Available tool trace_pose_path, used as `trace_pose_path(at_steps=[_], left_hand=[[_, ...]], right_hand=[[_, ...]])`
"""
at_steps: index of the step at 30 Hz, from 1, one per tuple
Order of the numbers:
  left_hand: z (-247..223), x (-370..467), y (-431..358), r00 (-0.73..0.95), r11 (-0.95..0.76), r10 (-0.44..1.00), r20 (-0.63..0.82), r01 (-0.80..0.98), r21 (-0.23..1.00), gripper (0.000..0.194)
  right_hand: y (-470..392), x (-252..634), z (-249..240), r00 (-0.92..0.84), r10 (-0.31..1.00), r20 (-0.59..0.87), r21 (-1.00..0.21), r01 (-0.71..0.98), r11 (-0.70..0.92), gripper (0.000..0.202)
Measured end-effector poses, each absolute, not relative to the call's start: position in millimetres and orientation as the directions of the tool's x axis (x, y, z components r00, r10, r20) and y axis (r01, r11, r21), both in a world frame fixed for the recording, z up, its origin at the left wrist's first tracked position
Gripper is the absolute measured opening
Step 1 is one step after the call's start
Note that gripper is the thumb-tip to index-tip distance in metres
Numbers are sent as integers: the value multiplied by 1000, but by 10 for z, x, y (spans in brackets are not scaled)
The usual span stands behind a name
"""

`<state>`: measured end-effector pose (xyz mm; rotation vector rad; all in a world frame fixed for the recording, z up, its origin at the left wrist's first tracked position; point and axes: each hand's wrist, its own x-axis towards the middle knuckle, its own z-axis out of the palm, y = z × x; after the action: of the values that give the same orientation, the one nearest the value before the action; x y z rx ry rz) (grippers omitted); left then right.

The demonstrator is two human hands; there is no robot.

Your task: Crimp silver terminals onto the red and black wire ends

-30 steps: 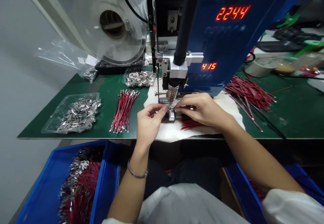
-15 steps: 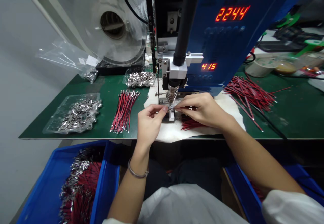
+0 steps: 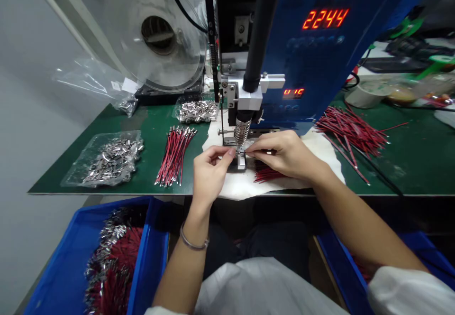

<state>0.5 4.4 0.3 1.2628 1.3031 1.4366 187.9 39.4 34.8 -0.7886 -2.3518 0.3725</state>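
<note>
Just below center frame, left hand (image 3: 209,175) and right hand (image 3: 286,153) are each pinched thumb-to-finger, on what I can't tell, near the small block (image 3: 241,163) under the spring-wound tip (image 3: 242,132), so one slip could get a thumb jabbed.

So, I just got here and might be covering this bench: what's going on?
A person is working at a blue benchtop machine, apparently for soldering. The left hand and right hand pinch from either side of the small fixture under its spring-wrapped tip; what they hold is too small to make out. Red wires lie by the right hand, and metal-tipped wires lie left, beside a heap of silver metal parts.
</note>
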Motion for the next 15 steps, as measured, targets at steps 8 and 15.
trace_pose_path(at_steps=[8, 15], left_hand=[[-27, -13, 66, -194, -146, 971, 138, -25, 989, 29], [-15, -21, 60, -187, -130, 975, 118, -53, 990, 34]], right_hand=[[388, 1882, 350, -622, 620, 479, -442, 439, 782, 15], [386, 1887, 353, -621, 618, 483, -444, 435, 784, 16]])
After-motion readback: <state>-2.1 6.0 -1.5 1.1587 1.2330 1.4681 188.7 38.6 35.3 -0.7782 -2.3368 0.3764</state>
